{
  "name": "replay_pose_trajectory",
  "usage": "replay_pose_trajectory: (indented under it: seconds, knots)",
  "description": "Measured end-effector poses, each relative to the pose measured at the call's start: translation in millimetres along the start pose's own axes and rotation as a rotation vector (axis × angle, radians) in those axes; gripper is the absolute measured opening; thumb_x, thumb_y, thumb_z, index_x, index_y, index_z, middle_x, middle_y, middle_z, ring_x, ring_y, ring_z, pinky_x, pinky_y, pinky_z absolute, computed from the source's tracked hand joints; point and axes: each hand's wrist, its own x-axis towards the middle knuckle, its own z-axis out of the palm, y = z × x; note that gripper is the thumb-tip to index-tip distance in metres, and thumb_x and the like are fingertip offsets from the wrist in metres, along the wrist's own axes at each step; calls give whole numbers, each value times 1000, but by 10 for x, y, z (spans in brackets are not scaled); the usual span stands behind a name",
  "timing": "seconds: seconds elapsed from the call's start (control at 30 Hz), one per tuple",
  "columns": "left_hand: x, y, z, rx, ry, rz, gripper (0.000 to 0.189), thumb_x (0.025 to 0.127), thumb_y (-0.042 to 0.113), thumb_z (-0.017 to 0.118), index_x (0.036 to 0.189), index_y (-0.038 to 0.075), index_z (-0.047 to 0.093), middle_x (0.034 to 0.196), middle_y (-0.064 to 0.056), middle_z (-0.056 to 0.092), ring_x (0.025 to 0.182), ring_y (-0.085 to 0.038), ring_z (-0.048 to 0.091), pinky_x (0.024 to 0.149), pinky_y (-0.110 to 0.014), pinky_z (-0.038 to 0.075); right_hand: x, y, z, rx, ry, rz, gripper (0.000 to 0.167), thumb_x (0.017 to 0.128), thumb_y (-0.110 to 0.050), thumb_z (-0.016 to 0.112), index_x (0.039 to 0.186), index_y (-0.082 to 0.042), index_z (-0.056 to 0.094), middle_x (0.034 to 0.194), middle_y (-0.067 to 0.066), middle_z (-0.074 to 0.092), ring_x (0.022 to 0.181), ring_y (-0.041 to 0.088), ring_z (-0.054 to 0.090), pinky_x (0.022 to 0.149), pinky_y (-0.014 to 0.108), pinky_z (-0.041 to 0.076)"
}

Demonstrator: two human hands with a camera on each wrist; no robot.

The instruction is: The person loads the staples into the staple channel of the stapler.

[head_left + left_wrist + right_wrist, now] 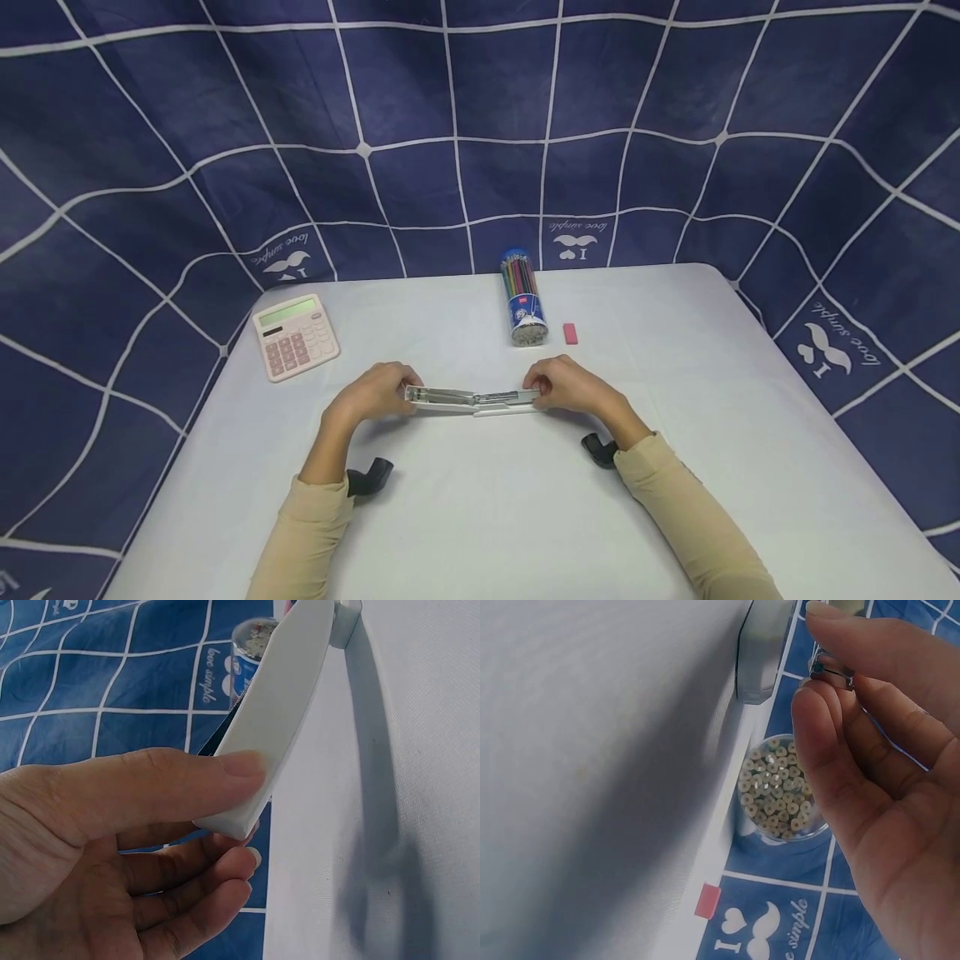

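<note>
A white stapler (442, 407) is spread wide, its two long parts in a shallow V with the metal inside facing up in the head view. My left hand (377, 390) grips the left end, thumb (244, 766) flat along the smooth white side (281, 682) and fingers behind. At the other end, my right hand (572, 386) pinches the stapler between thumb and fingertips. A thin metal rod end (832, 671) shows between those fingers in the right wrist view, beside the pale end of the stapler body (759, 667). Shadows fall on the white cloth below.
Behind the stapler lies a clear tube of colored pencils (524, 298), with a pink eraser (571, 333) to its right. A pink calculator (296, 337) is at the back left of the white table (480, 517). A blue grid-patterned curtain (495, 92) surrounds the back and sides.
</note>
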Motion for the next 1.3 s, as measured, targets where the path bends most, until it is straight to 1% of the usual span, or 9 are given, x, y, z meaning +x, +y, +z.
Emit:
replay_pose_trajectory:
  seconds: [0.2,0.37,0.6,0.8,1.07,1.3]
  knots:
    - [-8,13,-10,-10,17,4,37,72,10,77,107,5,69,80,-2,59,69,-16,49,60,-27,41,7,14,4,-4,-8,-10,21,76,-3,77,95,-8,71,76,-3,62,69,7,52,64,20,47]
    - [-27,49,-27,-25,40,22,33,73,12,77,104,6,70,79,-1,58,70,-16,48,62,-27,40,4,22,8,-12,-7,-18,19,76,-4,77,93,-9,72,75,-4,62,69,6,52,63,19,46]
    - [-37,108,-49,-29,73,75,32,73,12,78,104,6,71,84,-1,62,75,-15,50,67,-27,42,-13,30,-5,-25,8,-47,18,76,-3,76,92,-9,72,75,-4,62,68,5,51,62,20,46]
    - [-16,157,-73,-41,99,113,33,73,15,79,104,6,71,85,-2,63,76,-15,51,69,-27,42,-8,30,-6,-32,3,-33,19,76,-4,77,93,-9,72,76,-4,62,69,6,52,63,19,46]
    - [35,286,-70,-77,143,172,36,75,22,79,108,8,71,94,-4,66,86,-18,54,77,-33,46,0,25,-6,-30,3,-25,19,76,-5,78,94,-9,72,75,-4,61,69,6,51,63,20,45]
    - [93,407,-33,-107,153,208,38,78,24,77,112,6,70,102,-6,69,93,-19,59,85,-39,51,-8,17,-12,-27,4,-30,19,76,-4,78,93,-9,72,76,-3,62,70,6,52,64,20,46]
